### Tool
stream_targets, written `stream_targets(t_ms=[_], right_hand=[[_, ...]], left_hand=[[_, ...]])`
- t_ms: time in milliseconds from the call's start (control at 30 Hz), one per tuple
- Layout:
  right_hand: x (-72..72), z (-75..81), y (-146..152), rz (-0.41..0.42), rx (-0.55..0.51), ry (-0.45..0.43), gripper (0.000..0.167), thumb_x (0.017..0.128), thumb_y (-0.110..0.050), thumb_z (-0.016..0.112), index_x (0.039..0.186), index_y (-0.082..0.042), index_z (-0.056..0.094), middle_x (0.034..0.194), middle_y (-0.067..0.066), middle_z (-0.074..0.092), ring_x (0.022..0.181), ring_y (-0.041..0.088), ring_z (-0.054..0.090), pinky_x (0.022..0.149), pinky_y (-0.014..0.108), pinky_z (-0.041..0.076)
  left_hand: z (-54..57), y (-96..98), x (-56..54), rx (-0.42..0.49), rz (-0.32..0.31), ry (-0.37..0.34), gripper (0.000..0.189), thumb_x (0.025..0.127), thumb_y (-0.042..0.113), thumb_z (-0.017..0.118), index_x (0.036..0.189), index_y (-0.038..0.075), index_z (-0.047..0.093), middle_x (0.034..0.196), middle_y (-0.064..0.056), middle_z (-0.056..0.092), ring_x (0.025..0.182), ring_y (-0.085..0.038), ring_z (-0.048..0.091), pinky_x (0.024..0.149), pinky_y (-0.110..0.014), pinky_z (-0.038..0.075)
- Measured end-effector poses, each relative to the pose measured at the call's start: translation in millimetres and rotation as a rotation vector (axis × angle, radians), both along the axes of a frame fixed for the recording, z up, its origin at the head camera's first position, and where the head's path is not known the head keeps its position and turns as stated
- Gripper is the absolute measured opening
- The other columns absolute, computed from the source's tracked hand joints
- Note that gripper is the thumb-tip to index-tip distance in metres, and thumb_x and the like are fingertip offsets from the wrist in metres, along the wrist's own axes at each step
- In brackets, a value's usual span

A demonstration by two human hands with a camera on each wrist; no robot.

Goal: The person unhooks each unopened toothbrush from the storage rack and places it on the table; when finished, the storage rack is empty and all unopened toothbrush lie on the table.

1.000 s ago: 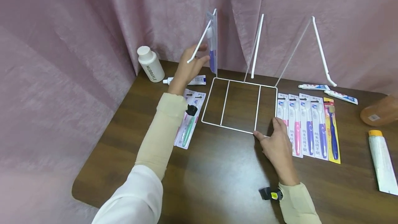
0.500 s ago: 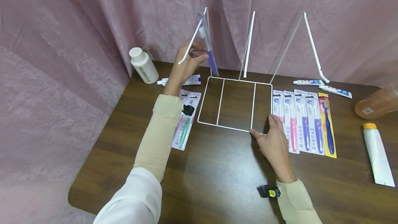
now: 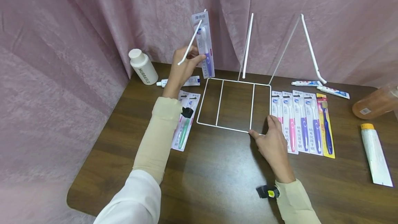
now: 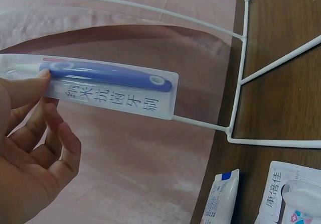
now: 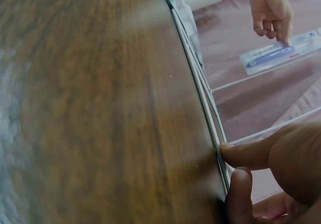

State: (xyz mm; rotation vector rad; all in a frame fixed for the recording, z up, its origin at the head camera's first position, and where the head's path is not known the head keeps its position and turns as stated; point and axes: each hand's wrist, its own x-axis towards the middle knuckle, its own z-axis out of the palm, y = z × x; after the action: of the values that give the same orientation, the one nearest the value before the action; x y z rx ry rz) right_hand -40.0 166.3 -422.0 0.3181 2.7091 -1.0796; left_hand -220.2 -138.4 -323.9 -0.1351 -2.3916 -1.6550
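My left hand (image 3: 181,65) pinches a packaged toothbrush (image 3: 208,65) with a purple handle, thumb on the front of the blister card. The card stands upright at the left prong of the white wire rack (image 3: 216,126), its printed face turned toward the head camera. In the left wrist view, the thumb lies at the upper end of the purple handle (image 4: 110,76), and the other fingers curl loosely below the card. At the front right corner of the rack's base, my right hand (image 3: 273,144) holds the wire between thumb and fingers.
Several packaged toothbrushes (image 3: 304,127) lie right of the rack, and green-handled ones (image 3: 184,132) left of it. Small toothpaste tubes (image 3: 333,92), a larger tube (image 3: 376,158), an orange bottle (image 3: 373,104) and a white bottle (image 3: 144,68) sit around. A pink curtain (image 3: 124,16) hangs behind.
The packaged toothbrush in my left hand has turned from edge-on to face the head camera. The right hand stays at the rack's corner. The head view has shifted slightly.
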Motion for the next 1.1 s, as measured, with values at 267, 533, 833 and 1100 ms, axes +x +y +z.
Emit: stream_targets(t_ms=[267,533,833,1100], right_hand=[[-4.4,-1.0,-0.7,0.028,0.004,0.013,0.097,0.104,-0.029,0.084,0.173,0.014,0.031,0.184,0.032,0.028,0.169,0.056,0.034,0.136,0.070,0.034],[-10.9,-4.6,-2.8,0.054,0.001,0.008,0.098,0.104,-0.030,0.084,0.174,0.013,0.031,0.184,0.031,0.029,0.168,0.055,0.036,0.133,0.071,0.038],[-18.3,-6.2,3.2,0.058,0.010,0.003,0.099,0.103,-0.030,0.084,0.174,0.014,0.029,0.184,0.031,0.029,0.166,0.057,0.038,0.132,0.071,0.038],[-18.2,-6.9,2.0,0.063,0.009,-0.001,0.100,0.104,-0.029,0.083,0.174,0.014,0.027,0.184,0.031,0.027,0.159,0.060,0.044,0.123,0.073,0.046]], left_hand=[[2.9,-2.7,10.6,0.068,0.041,0.002,0.018,0.098,0.011,0.088,0.109,-0.004,0.085,0.085,0.007,0.074,0.084,-0.008,0.065,0.078,-0.023,0.053],[1.7,-8.1,22.1,-0.052,0.018,-0.008,0.017,0.100,0.015,0.089,0.109,0.000,0.088,0.091,-0.005,0.081,0.080,-0.008,0.061,0.076,-0.023,0.049],[-15.2,-26.7,54.0,-0.072,-0.009,-0.076,0.019,0.102,0.015,0.087,0.111,-0.001,0.087,0.104,-0.017,0.085,0.086,-0.009,0.067,0.081,-0.022,0.054],[-29.3,-70.3,94.5,-0.050,0.046,-0.080,0.018,0.103,0.013,0.086,0.112,-0.003,0.086,0.096,-0.008,0.080,0.081,-0.011,0.062,0.073,-0.021,0.051]])
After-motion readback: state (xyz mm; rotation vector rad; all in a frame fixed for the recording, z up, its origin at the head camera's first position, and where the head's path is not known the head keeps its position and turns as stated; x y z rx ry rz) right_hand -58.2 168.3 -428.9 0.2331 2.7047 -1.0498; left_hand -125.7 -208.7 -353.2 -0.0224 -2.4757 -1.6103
